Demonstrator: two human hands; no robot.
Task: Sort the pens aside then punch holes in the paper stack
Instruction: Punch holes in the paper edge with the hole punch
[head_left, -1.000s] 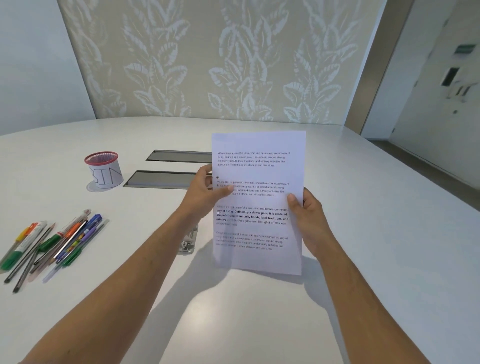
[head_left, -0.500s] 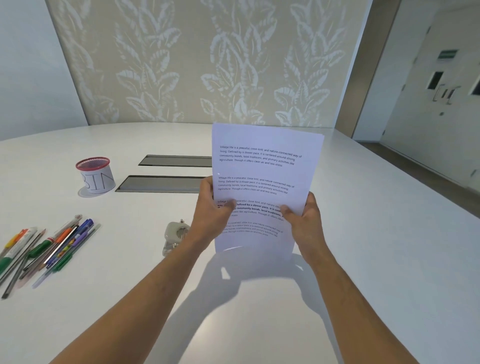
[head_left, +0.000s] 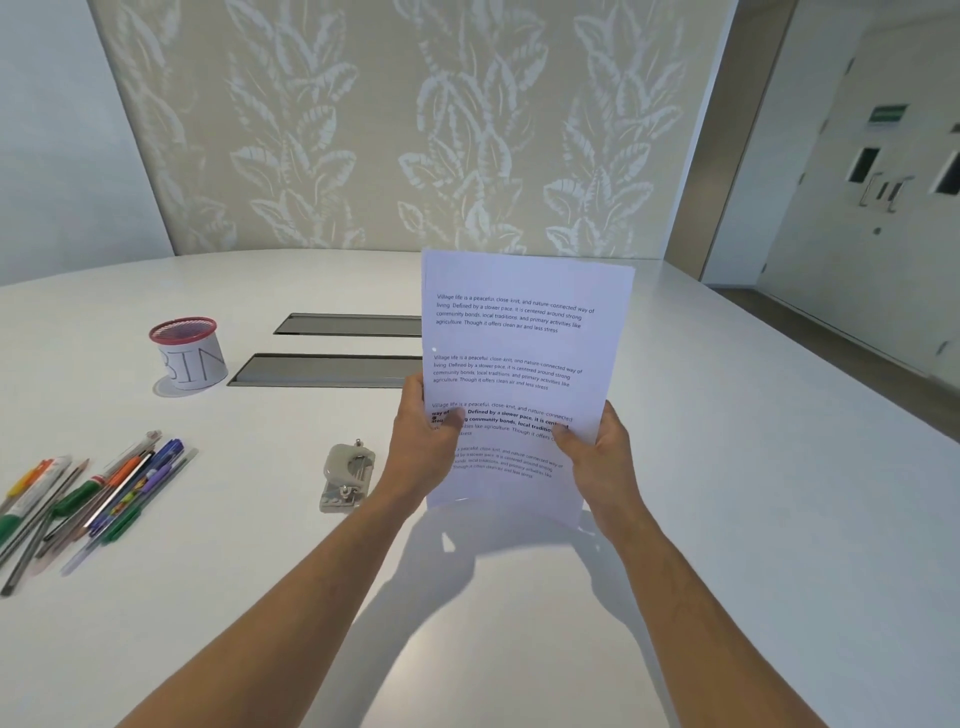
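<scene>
Both hands hold the paper stack (head_left: 519, 364) upright above the white worktop (head_left: 753, 519), printed side toward the camera. The left hand (head_left: 423, 441) grips the stack's left edge about halfway down, thumb (head_left: 449, 418) pressed flat over the bold lines of text and the other fingers hidden behind the sheets. The right hand (head_left: 597, 457) grips the right edge slightly lower, its thumb (head_left: 563, 434) curled onto the front of the page and its fingers likewise out of sight behind. The stack leans a little to the right, its top corners slightly fanned so that more than one sheet edge shows, and its lower part bows gently. Four blocks of small print run down the front page, and one small hole shows near the left margin. To the left of the left hand, a grey hole punch (head_left: 345, 480) sits on the worktop, apart from the paper. Farther left the pens (head_left: 98, 499) lie in a loose bundle, well clear of the stack. Behind them stands a red-rimmed cup labelled BIN (head_left: 187, 353).
</scene>
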